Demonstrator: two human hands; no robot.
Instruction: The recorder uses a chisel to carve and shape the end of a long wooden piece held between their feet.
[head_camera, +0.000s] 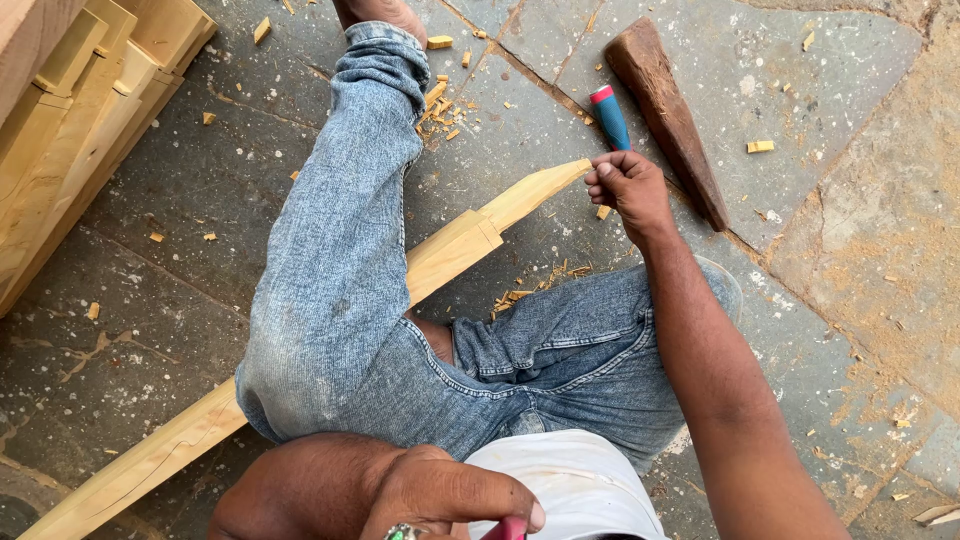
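My right hand (628, 190) pinches closed at the tapered tip of the wooden beam (450, 250), which runs back under my knee toward my left hand (445, 500), itself curled around something small and red.

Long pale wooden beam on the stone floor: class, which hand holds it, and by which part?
The right hand pinches the long pale wooden beam at its tapered far tip. The left hand grips a small red object instead.
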